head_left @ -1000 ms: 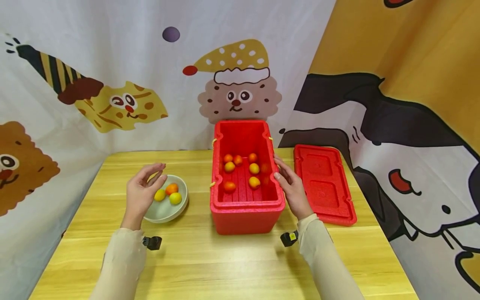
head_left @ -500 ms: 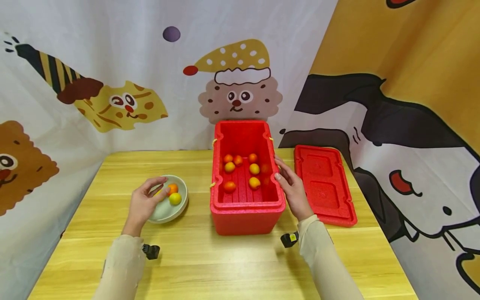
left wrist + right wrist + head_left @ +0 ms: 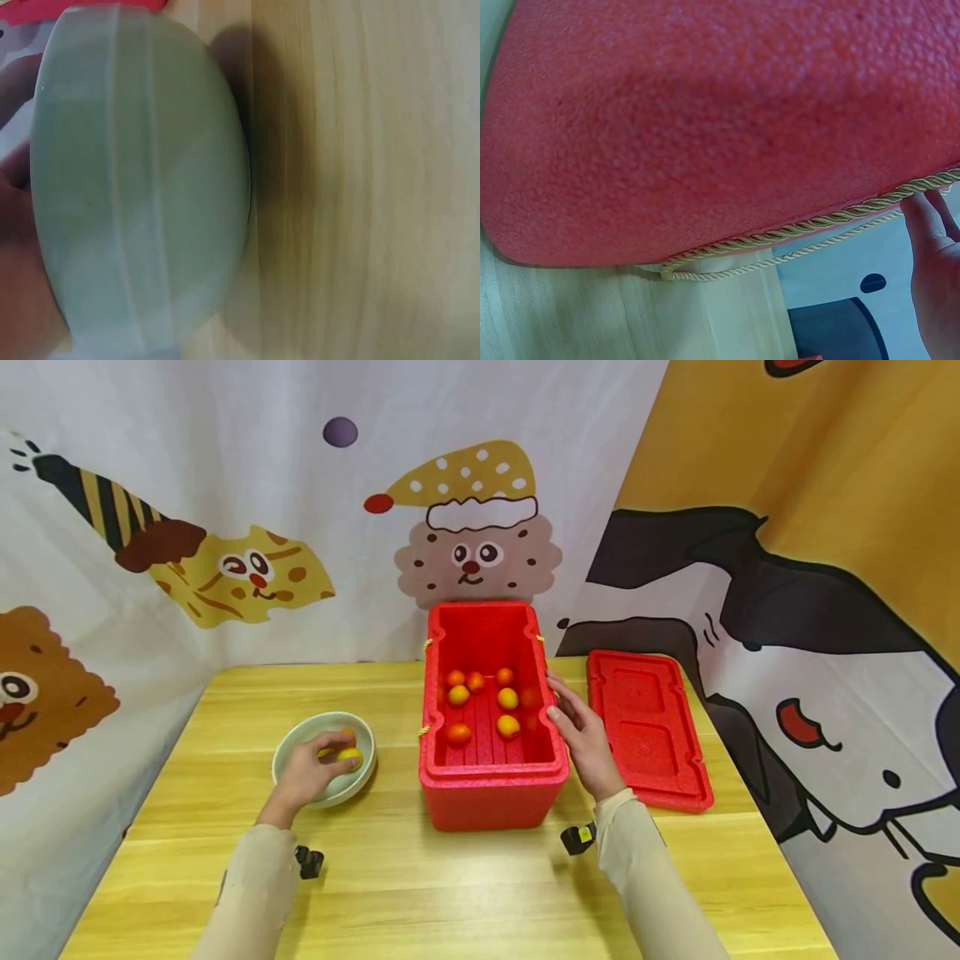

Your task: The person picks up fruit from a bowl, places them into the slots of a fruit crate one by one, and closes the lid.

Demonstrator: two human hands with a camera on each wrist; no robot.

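My left hand (image 3: 306,772) reaches into a pale green bowl (image 3: 288,752) at the left of the table, fingers and thumb around a small yellow fruit (image 3: 351,755). I cannot tell whether they pinch it. A second yellow fruit and an orange one (image 3: 348,735) lie beside it, partly hidden by the fingers. From the left wrist, the bowl's outer wall (image 3: 142,180) hides the fingertips. My right hand (image 3: 588,743) rests with extended fingers against the right rim of a red foam box (image 3: 495,802). In the right wrist view, its fingertips (image 3: 924,217) touch near a gold rope (image 3: 810,223).
Several small orange and yellow fruits (image 3: 459,734) lie on the box floor. A red lid (image 3: 648,727) lies flat on the wooden table (image 3: 480,893), right of the box. A printed cartoon curtain (image 3: 285,443) hangs behind the table.
My left hand has moved right and down into the bowl, its fingertips now at the yellow fruit. The right hand and the red box have stayed in place.
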